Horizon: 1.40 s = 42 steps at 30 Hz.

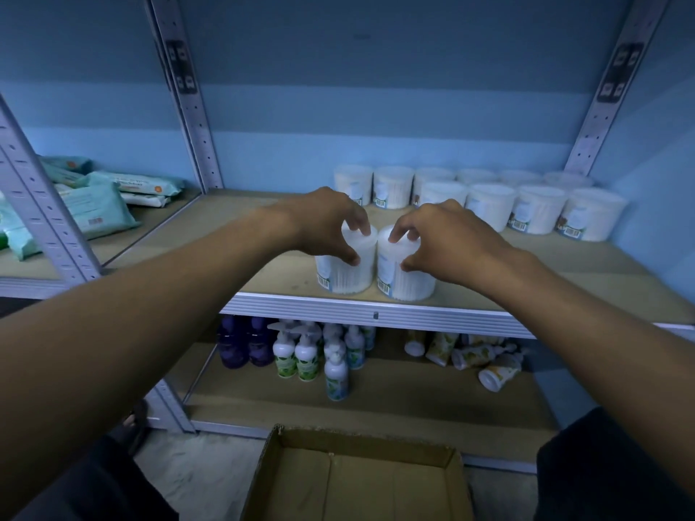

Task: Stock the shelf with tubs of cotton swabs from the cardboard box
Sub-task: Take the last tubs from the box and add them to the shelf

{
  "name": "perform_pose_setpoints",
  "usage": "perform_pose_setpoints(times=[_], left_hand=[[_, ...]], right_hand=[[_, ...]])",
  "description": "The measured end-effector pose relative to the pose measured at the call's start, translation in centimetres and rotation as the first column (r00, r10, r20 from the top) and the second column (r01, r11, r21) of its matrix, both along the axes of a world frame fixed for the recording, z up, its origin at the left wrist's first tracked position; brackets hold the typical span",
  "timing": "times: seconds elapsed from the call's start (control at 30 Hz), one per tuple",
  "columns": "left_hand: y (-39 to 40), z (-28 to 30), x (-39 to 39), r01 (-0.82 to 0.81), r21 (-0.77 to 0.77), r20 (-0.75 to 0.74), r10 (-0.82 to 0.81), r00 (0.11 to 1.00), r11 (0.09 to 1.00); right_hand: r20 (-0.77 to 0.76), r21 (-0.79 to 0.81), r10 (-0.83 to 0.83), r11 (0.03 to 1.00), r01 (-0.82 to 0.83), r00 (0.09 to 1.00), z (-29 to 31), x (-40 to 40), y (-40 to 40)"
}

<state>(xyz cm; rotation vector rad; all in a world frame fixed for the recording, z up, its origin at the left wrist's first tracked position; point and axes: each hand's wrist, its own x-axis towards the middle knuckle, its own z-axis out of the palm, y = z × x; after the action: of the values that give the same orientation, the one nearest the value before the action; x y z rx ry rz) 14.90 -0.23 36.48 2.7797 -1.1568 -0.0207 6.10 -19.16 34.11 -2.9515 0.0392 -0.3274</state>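
Both hands seemingly grip two shelf-edge tubs.

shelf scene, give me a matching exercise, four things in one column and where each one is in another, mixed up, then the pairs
Things:
1. cardboard box
2. pump bottles
3. wipe packs
4. two gripped tubs

Places:
A. front edge of the middle shelf
B. floor, below the arms
C. left bay shelf
D. lower shelf

Pairs: 1-B, 2-D, 3-C, 4-A
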Motion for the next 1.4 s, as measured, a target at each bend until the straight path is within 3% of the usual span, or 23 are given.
perform_pose_setpoints(times=[0.7, 1.1, 1.4], left_hand=[[-2.8, -0.9, 6.2, -0.096, -0.067, 0.071, 0.101, 0.992, 0.993], [-5.7, -1.3, 11.7, -0.183, -0.103, 0.024, 0.186, 0.982, 0.978], [-7.2, -1.8, 15.2, -0.150, -0.137, 0.058, 0.160, 0.985, 0.979]], right_hand=[[0.029, 0.001, -0.041, 0.999, 0.041, 0.999, -0.3, 7.5, -0.7], [-0.004, 0.023, -0.092, 0.995, 0.092, 0.996, -0.5, 13.9, -2.7], [0.095, -0.051, -0.050, 0.997, 0.055, 0.994, -0.5, 16.6, -3.7]])
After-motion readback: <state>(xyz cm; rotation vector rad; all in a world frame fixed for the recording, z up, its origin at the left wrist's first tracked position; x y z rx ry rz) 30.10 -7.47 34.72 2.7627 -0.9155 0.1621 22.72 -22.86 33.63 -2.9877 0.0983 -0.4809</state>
